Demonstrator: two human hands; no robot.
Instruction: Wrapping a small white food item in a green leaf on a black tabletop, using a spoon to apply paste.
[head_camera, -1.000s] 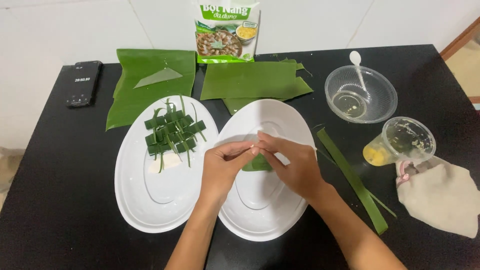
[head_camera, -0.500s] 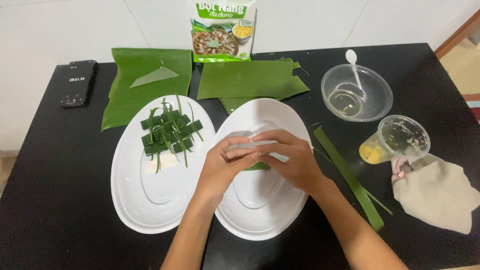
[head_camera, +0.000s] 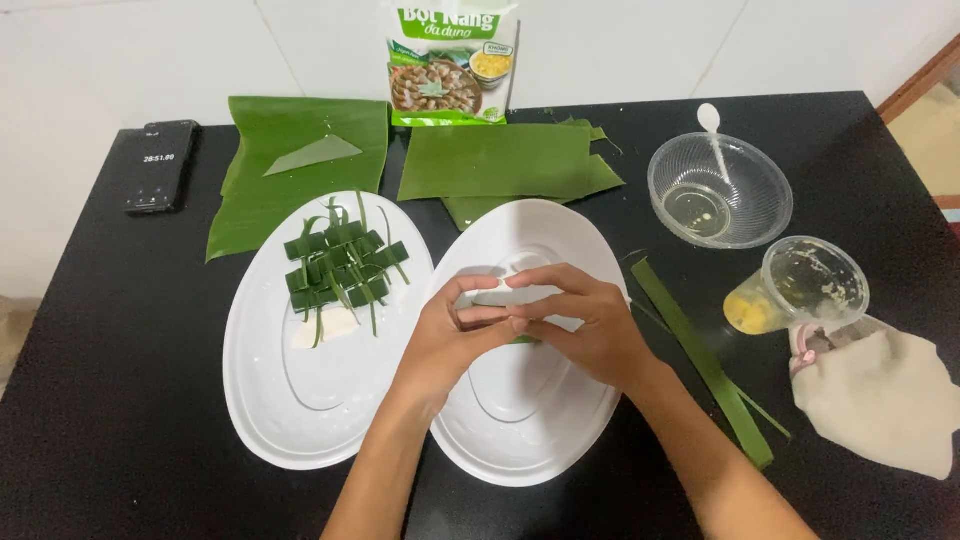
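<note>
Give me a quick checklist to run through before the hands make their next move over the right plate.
1. Both hands over the right plate: ok. Left hand and right hand meet above it.
2. Grip on the piece being worked: cannot tell. Only a green sliver and something pale show between the fingers.
3. Finished green parcels stacked on the left plate: ok.
4. Spare leaf strip close by: ok, on the table right of the right plate.
5. Tilted cup steady: cannot tell. It lies tipped, with yellow filling at its bottom.
</note>
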